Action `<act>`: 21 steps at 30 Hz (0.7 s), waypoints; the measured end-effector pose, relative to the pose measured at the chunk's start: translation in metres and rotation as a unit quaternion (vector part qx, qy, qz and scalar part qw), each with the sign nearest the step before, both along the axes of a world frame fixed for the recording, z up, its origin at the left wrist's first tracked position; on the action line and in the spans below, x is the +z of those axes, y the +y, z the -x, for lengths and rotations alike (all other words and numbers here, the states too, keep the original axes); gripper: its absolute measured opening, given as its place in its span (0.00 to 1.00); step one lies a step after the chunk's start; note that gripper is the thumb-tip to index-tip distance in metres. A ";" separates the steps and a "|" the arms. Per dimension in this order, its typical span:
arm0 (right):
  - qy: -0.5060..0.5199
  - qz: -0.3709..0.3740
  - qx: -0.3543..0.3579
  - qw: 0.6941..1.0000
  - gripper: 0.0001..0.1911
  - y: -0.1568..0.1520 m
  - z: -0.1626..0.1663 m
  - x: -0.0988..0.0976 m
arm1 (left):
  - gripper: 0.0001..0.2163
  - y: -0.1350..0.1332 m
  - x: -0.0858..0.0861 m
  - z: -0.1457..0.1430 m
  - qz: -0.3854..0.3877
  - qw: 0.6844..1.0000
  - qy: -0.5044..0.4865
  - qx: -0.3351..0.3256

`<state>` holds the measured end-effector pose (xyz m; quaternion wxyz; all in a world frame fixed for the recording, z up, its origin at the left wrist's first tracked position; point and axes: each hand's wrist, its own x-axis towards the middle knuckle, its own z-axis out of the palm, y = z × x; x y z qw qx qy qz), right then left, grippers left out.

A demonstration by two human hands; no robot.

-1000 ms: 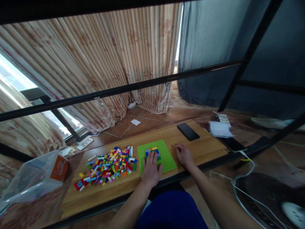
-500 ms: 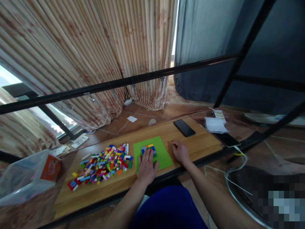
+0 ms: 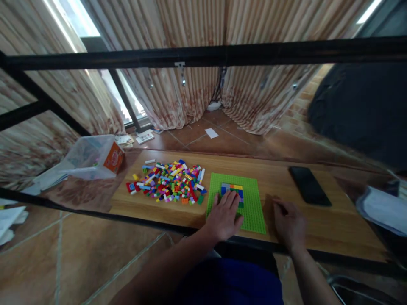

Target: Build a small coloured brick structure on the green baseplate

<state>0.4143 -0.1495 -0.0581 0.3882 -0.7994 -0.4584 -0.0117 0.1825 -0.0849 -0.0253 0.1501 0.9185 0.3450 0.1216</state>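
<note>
My left hand (image 3: 223, 217) lies flat, fingers stretched out, over a block of small toy bricks (image 3: 237, 187) on the green baseplate (image 3: 253, 212). The blue, grey, orange, yellow and green bricks show at its edges; my fingers cover the rest. To the right of the baseplate, my right hand (image 3: 289, 222) rests on the wooden table with its fingers curled in, and nothing shows in it. Left of the baseplate spreads a pile of loose toy bricks (image 3: 173, 182) in many colours.
A black phone (image 3: 310, 185) lies at the right of the wooden table (image 3: 178, 218), with white papers (image 3: 384, 207) beyond it. A clear plastic box (image 3: 92, 169) with an orange label stands off the left end. A black metal bar (image 3: 203, 56) crosses beyond the table.
The view has swung left and levelled, so the table sits further right in the picture. My left hand stays on the bricks, and my right hand stays curled on the table.
</note>
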 end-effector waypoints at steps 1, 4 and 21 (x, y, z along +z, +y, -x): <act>0.001 0.005 0.001 1.000 0.20 0.000 -0.001 0.000 | 0.28 0.000 0.000 0.000 0.005 1.000 -0.008 0.000; 0.000 0.023 0.001 1.000 0.21 -0.001 -0.003 0.002 | 0.29 -0.001 0.000 0.001 0.022 0.999 -0.036 0.001; 0.072 -0.024 0.090 0.993 0.16 0.048 0.062 0.059 | 0.29 0.004 -0.009 0.013 0.107 0.944 -0.284 0.126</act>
